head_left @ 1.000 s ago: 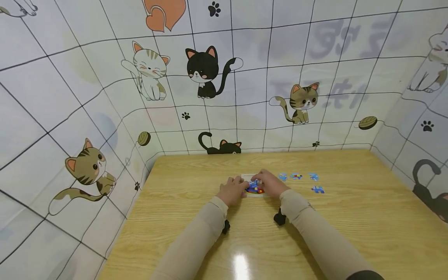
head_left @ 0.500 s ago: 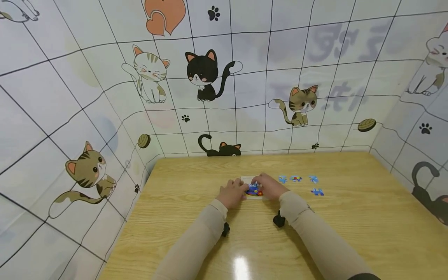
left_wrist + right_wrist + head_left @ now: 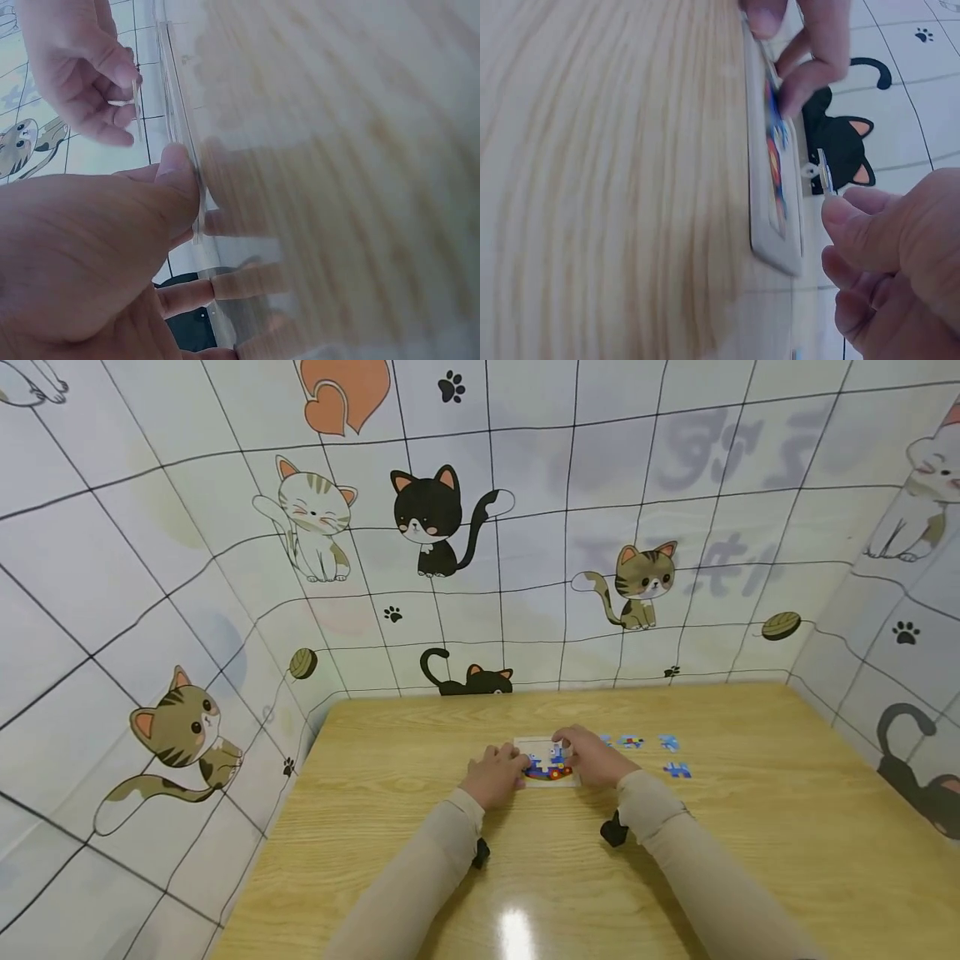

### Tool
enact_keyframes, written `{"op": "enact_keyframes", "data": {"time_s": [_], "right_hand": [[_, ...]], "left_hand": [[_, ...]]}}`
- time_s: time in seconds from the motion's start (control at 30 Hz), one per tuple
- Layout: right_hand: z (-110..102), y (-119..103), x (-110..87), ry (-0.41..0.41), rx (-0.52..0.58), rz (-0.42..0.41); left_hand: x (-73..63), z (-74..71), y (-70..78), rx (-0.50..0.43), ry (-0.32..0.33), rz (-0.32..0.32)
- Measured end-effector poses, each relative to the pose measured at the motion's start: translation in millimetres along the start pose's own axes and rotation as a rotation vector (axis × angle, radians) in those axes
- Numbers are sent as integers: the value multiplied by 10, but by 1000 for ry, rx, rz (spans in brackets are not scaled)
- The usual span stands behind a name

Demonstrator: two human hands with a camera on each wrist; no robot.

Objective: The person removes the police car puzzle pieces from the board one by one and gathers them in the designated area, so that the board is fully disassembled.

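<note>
Tray (image 3: 760, 184) edge gripped by left fingers (image 3: 811, 81); right fingers (image 3: 849, 219) pinch a piece (image 3: 824, 171) clear above.

Left sleeve (image 3: 420, 868) and right sleeve (image 3: 708, 868): long, plain beige cloth, narrowing to close cuffs (image 3: 470, 803). Creases across the right one near its end. One small black unit (image 3: 614, 831) under each wrist, probably the camera; outline blocky. Left hand (image 3: 495, 775) and right hand (image 3: 597, 762) ungloved.

Tray (image 3: 775, 256) pt. hidden, sleeves (image 3: 712, 860) cut off btm.
</note>
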State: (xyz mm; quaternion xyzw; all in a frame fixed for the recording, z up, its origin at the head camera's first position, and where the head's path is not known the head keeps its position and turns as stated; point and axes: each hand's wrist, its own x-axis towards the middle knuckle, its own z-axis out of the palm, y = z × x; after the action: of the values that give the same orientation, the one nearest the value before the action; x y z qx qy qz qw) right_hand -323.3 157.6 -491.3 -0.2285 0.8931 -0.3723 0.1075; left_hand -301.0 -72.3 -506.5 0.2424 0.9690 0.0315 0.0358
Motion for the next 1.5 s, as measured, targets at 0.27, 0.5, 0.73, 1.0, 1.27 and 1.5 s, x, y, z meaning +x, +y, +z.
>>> {"op": "enact_keyframes", "data": {"time_s": [0.27, 0.5, 0.73, 1.0, 1.27, 1.5], "right_hand": [[-145, 194, -169, 49, -167, -84], [-235, 409, -337, 100, -191, -115], [-355, 568, -506, 112, -240, -98], [-472, 700, -642, 112, -249, -57], [-522, 759, -757, 115, -264, -31], [-588, 817, -788, 116, -317, -28]], "left_hand": [[-30, -5, -45, -8, -10, 5], [-14, 23, -54, -7, -10, 8], [2, 56, -51, -14, 2, 13], [-20, 3, -26, -1, -9, 10], [-60, -24, -14, 1, 3, 20], [-57, -20, -4, 3, 2, 18]]}}
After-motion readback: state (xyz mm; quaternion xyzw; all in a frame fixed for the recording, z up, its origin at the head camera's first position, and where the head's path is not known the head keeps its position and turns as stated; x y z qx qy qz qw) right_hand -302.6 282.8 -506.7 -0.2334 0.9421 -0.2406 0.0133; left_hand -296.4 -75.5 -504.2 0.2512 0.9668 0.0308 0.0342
